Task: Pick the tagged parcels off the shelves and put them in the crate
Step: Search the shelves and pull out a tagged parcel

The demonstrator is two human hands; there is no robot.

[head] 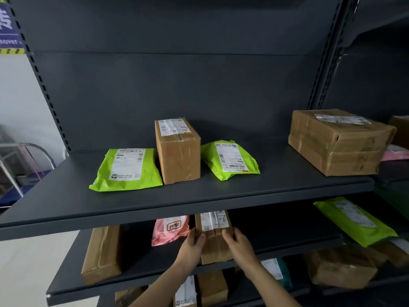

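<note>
A tall brown cardboard parcel [214,242] with a white label marked "1-6" stands on the second shelf [155,262], low in the head view. My left hand [192,244] holds its left side, fingers curled against the cardboard. My right hand [238,242] grips its right side in the same way. Both forearms reach in from the bottom edge. No crate is in view.
A pink mailer [169,230] lies just left of the held parcel and a long brown box [101,253] further left. The upper shelf [199,200] carries two green mailers [127,168], a brown box [178,149] and a large box [338,141]. A green mailer [354,220] lies at right.
</note>
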